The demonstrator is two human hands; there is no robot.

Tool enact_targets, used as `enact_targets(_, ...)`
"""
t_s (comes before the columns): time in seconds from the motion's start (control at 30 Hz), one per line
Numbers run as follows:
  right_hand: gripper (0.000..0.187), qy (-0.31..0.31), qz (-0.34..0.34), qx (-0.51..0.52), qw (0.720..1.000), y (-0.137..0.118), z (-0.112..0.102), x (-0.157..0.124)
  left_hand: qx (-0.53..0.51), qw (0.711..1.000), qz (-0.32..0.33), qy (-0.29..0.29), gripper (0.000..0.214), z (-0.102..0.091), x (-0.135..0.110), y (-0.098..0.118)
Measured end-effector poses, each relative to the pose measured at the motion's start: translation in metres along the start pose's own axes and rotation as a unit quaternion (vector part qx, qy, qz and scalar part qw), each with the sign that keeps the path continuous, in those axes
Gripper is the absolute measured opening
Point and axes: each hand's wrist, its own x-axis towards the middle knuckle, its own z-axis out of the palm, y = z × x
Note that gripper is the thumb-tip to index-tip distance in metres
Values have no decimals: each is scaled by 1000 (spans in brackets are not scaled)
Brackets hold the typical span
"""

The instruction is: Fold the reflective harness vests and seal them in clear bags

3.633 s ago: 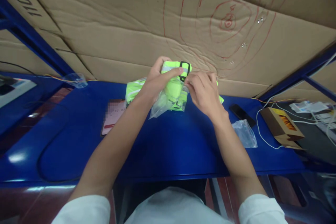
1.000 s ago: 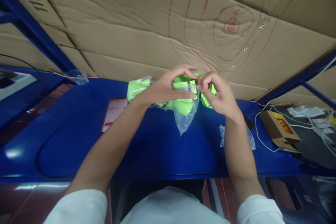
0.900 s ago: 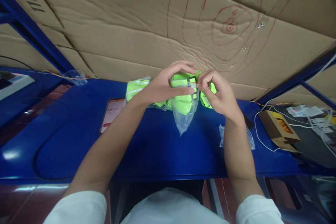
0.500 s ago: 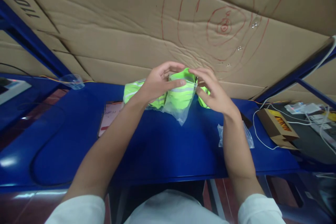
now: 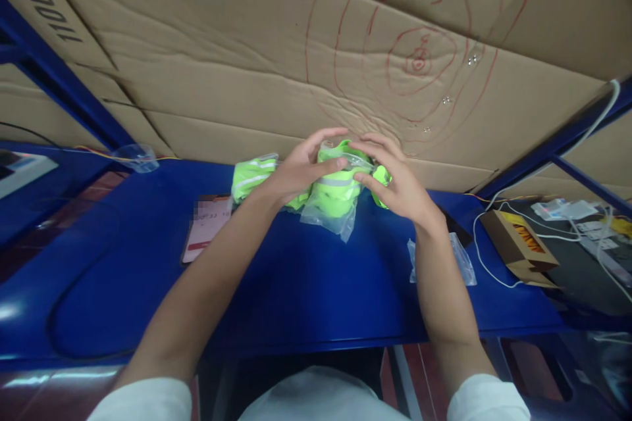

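Note:
A clear plastic bag (image 5: 328,217) holds a folded bundle of fluorescent yellow-green fabric (image 5: 340,187) with silver reflective stripes, perhaps a safety vest. My left hand (image 5: 309,168) grips its upper left side, thumb across the front and fingers behind. At the upper right, my right hand (image 5: 395,177) holds the bag's rim between thumb and fingers. Green cloth pokes up at the mouth between both hands. Another striped bundle (image 5: 253,177) in clear plastic lies left of it, partly behind my left hand. More green fabric (image 5: 381,185) shows behind my right hand.
On the blue table (image 5: 316,296), a pink-screened phone (image 5: 207,227) lies by my left forearm. An empty-looking plastic bag (image 5: 463,260) is partly under my right forearm. A cardboard box (image 5: 523,247) and white cables stand at right. A clear cup (image 5: 141,158) sits back left, before a cardboard wall (image 5: 222,79).
The bag sits slightly lower in view, its bottom spread wider on the table. My right thumb has moved left onto the bag's front. The view has tilted a little.

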Motion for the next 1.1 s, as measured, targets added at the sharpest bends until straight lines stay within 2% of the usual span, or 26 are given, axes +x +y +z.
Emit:
enact_targets(0.07, 62, -36, 1, -23, 999, -4, -3, -1, 8, 1000, 3, 18, 65, 5, 0, 2)
enact_targets(0.13, 70, -66, 3, -33, 997, -10, -4, -2, 15, 1000, 11, 19, 71, 8, -1, 5)
enact_targets(0.33, 43, -48, 13, -52, 997, -23, -4, -2, 9, 999, 30, -18, 72, 9, -2, 7)
enact_targets(0.5, 53, -56, 22, -62, 996, -27, -7, -2, 41, 996, 75, 5, 69, 14, -2, 7)
enact_targets(0.63, 49, -93, 47, -82, 991, -27, -7, -5, 21, 997, 69, -31, 67, 22, -6, 11)
enact_targets(0.8, 49, -131, 67, -49, 988, -21, -2, -8, 24, 996, 56, -58, 63, 31, -8, 7)
enact_targets(1.0, 46, -159, 96, 7, 983, -4, 4, -10, 22, 998, 61, -19, 41, 37, -3, -9)
enact_targets(1.03, 46, -158, 95, 17, 983, -2, 2, -9, 14, 998, 62, -24, 42, 36, -3, -11)
enact_targets(1.1, 46, -155, 92, 36, 983, 2, -4, -9, -12, 997, 43, -64, 57, 31, -4, -14)
